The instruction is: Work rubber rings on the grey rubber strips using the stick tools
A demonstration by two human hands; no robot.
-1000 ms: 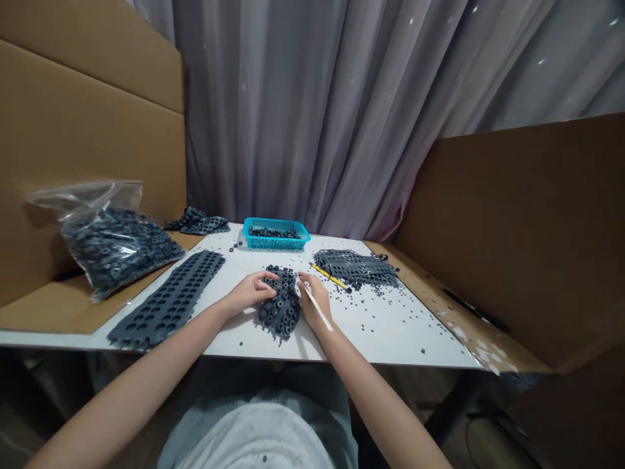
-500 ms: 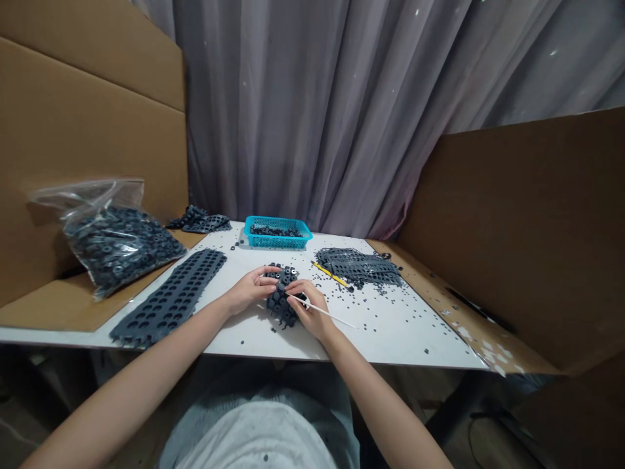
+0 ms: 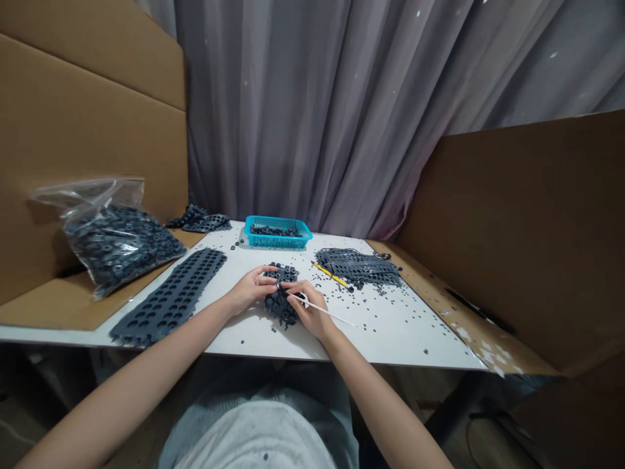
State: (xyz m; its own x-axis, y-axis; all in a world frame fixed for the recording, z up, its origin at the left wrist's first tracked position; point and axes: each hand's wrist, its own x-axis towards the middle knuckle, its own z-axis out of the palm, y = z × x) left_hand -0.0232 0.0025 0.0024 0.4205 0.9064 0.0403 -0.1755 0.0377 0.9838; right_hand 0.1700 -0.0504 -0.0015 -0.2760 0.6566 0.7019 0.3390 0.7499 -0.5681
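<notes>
A dark grey moulded rubber sheet (image 3: 280, 309) with rows of round knobs lies between my hands near the table's front. My left hand (image 3: 252, 288) grips its left edge, fingers curled over the top. In my right hand (image 3: 309, 305) is a thin white stick (image 3: 334, 317), pinched between thumb and fingers, its rear end pointing right. The stick's front tip is hidden by my fingers at the sheet. A small shiny ring-like spot shows on the sheet between my fingertips.
A perforated grey sheet (image 3: 173, 296) lies to the left, beside a clear bag (image 3: 124, 244) of small rubber parts. At the back stands a blue basket (image 3: 278, 241) holding dark pieces. Right are stacked punched sheets (image 3: 361, 267), a yellow tool (image 3: 330, 274) and scattered bits. Cardboard walls flank the table.
My right hand's fingers have shifted slightly at the sheet, and the sheet has tilted a little. My left hand stays nearly in place.
</notes>
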